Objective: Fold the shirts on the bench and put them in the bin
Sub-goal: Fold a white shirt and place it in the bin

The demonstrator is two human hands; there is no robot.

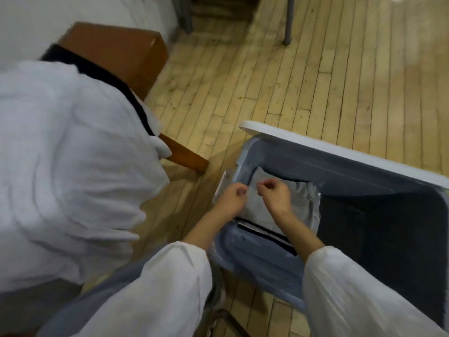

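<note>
Grey and limp, the folded shirt [289, 210] lies flat inside the smooth plastic bin [340, 170], at the end nearest the wooden bench [116, 52]. Left hand [232, 199] and right hand [275, 193] hang over it, fingers curled; pinching cloth or not, I cannot tell. It looks light and floppy, best held by 2 edges.

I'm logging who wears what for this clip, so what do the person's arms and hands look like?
Both arms wear loose white long sleeves, left sleeve and right sleeve, ending partway along the forearms. The left grip and right grip are bare hands, no gloves.
</note>
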